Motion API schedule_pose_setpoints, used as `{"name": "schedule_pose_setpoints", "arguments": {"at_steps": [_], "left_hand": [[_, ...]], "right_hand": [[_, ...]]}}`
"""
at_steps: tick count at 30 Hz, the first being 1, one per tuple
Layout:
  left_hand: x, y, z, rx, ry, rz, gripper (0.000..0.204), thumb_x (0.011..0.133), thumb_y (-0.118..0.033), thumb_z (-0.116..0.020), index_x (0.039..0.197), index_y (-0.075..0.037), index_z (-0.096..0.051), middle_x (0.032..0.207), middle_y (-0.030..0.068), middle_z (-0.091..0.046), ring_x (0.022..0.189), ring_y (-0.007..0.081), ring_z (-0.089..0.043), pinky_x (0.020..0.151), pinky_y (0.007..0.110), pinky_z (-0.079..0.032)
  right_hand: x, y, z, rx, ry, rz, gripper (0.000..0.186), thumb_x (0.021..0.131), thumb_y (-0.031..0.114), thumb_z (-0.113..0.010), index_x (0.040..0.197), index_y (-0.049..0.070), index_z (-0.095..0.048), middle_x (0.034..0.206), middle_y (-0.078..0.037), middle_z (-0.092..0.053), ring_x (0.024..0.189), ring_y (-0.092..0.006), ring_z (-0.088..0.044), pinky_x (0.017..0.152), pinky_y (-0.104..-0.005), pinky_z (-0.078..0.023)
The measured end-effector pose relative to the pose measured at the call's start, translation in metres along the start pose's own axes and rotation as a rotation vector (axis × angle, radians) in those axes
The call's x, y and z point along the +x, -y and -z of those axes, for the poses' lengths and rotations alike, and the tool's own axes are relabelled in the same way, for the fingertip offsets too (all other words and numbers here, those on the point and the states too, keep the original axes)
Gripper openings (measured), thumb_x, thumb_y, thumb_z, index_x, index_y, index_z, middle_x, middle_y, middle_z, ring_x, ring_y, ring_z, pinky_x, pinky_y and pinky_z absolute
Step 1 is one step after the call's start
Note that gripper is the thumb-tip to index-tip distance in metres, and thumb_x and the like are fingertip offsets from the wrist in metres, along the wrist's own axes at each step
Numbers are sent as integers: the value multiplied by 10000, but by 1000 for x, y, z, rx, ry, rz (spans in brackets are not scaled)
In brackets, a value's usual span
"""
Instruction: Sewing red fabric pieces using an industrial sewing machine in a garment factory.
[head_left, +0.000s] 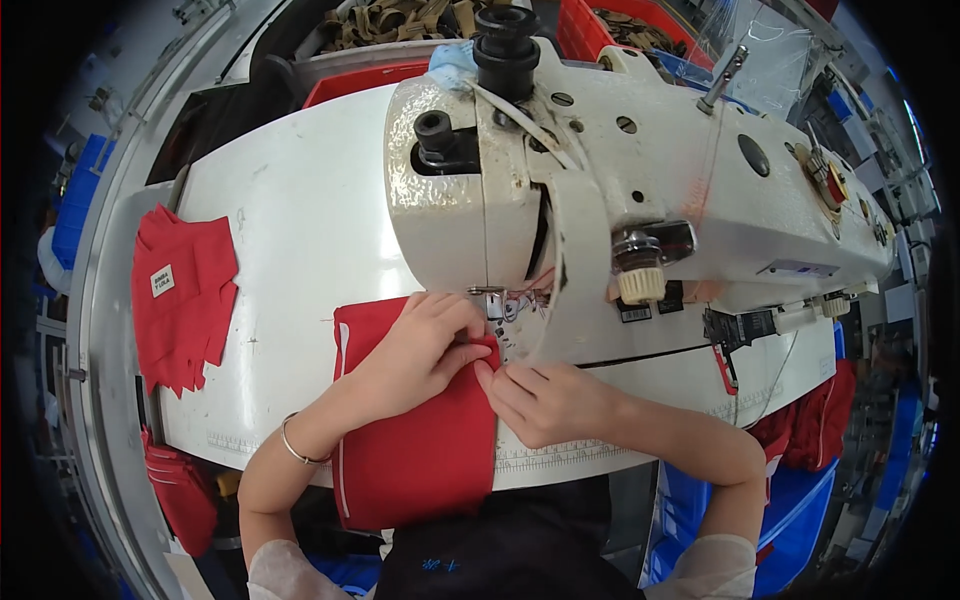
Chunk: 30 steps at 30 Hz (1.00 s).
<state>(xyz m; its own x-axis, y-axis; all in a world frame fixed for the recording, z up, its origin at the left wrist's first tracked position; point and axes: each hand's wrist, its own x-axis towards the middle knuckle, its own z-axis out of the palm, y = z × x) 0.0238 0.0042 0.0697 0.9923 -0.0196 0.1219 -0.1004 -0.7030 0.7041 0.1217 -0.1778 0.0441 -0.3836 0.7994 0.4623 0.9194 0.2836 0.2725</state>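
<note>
Fingers (470,352) of both hands pinch soft red fabric (420,440) flat.

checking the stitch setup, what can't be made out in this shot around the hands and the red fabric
- Needle and presser foot: head view, mostly hidden by the sewing machine head and the left hand.
- Fabric edge being fed: covered by the fingertips of the left hand and right hand.
- Near end of the red fabric: hangs over the table edge, out of sight.
- Label on the stacked red pieces: too small to read.
</note>
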Motion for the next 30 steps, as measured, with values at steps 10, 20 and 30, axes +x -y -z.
{"name": "schedule_pose_setpoints", "arguments": {"at_steps": [10, 20, 30], "left_hand": [[0, -5, 3, -565, -105, 425, 193, 776, -15, -719, 933, 37, -618, 820, 72, -675, 750, 115, -625, 723, 253, -499], [1, 0, 0, -680, -113, 481, 192, 784, -34, -726, 912, 14, -592, 835, 60, -660, 795, 108, -613, 759, 253, -494], [2, -5, 1, -586, -119, 448, 209, 771, -34, -734, 922, 1, -594, 825, 47, -654, 798, 99, -593, 759, 251, -469]], "right_hand": [[2, -5, 12, 27, 64, -30, 403, 644, 163, -564, 965, -60, -659, 864, -83, -615, 759, -165, -583, 650, -259, -491], [5, -8, 14, -111, 13, 17, 294, 689, 167, -559, 894, -5, -681, 893, -87, -612, 773, -145, -573, 685, -280, -498], [2, 0, 12, -17, 1, -62, 294, 642, 181, -554, 854, 2, -652, 976, -107, -641, 951, -198, -594, 831, -312, -467]]}}
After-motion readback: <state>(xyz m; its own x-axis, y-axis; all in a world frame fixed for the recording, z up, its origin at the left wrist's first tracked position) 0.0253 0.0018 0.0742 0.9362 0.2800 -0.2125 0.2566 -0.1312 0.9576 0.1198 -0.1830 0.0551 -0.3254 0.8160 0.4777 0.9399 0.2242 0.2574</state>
